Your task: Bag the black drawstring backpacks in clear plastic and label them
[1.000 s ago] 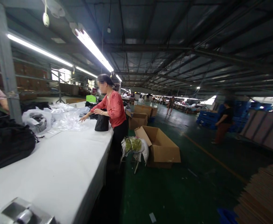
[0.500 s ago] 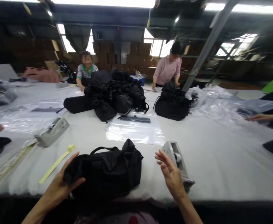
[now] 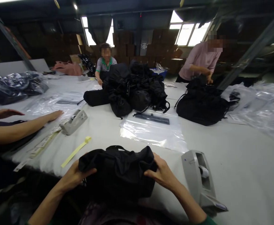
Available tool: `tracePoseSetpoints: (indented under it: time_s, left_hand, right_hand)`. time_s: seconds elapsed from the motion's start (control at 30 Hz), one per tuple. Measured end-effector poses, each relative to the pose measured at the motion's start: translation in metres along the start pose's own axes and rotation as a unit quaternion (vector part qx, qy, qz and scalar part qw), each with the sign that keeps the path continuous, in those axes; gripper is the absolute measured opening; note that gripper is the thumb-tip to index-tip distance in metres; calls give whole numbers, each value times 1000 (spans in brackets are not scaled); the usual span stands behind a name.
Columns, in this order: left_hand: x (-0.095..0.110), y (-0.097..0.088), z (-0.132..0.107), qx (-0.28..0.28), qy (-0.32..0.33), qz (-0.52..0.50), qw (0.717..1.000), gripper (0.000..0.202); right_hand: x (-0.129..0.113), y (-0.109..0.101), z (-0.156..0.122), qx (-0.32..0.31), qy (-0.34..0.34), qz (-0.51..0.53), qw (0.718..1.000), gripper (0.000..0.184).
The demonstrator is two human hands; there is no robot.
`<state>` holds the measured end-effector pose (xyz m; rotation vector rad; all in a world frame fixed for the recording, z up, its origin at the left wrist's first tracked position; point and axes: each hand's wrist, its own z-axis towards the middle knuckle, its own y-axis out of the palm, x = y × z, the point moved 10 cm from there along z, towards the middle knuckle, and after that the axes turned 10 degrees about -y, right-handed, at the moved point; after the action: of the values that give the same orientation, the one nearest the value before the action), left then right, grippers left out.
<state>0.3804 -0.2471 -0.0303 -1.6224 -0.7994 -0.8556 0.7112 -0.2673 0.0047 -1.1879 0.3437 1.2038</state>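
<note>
A black fabric bag (image 3: 120,175) with a short strap on top lies at the near edge of the table, in front of my body. My left hand (image 3: 77,175) grips its left end, thumb on the near side. On its right end, my right hand (image 3: 161,172) is closed too, the thumb pressing the cloth and the other fingers partly hidden behind it. Just right of that hand stands a grey tape dispenser (image 3: 198,178). Beyond the bag lie clear plastic bags (image 3: 153,134) with a dark printed strip.
A heap of black bags (image 3: 129,90) sits mid-table; another black drawstring bag (image 3: 201,103) is at right. At left are a second tape dispenser (image 3: 74,122), a yellow strip (image 3: 76,151) and a co-worker's arm (image 3: 26,128). Two people work across the table.
My right hand, open and apart from the bag before, now grips its right end. The view has swung, showing more of the co-worker's arms at left.
</note>
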Motion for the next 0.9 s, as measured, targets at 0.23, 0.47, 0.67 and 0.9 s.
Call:
tracePoseSetpoints:
  time_s: [0.23, 0.47, 0.67, 0.9]
  left_hand:
    - [16, 1, 14, -44, -2, -76, 996, 52]
    - [-7, -1, 31, 36, -19, -46, 998, 59]
    - [-15, 3, 23, 129, -43, -1, 991, 47]
    - [-27, -4, 27, 9, -26, 4, 1000, 38]
  right_hand:
    - [14, -12, -23, 46, 36, -29, 998, 31]
    - [11, -22, -24, 48, 76, -9, 996, 25]
    - [8, -7, -14, 59, 69, 21, 996, 26]
    - [22, -4, -45, 102, 60, -7, 993, 36]
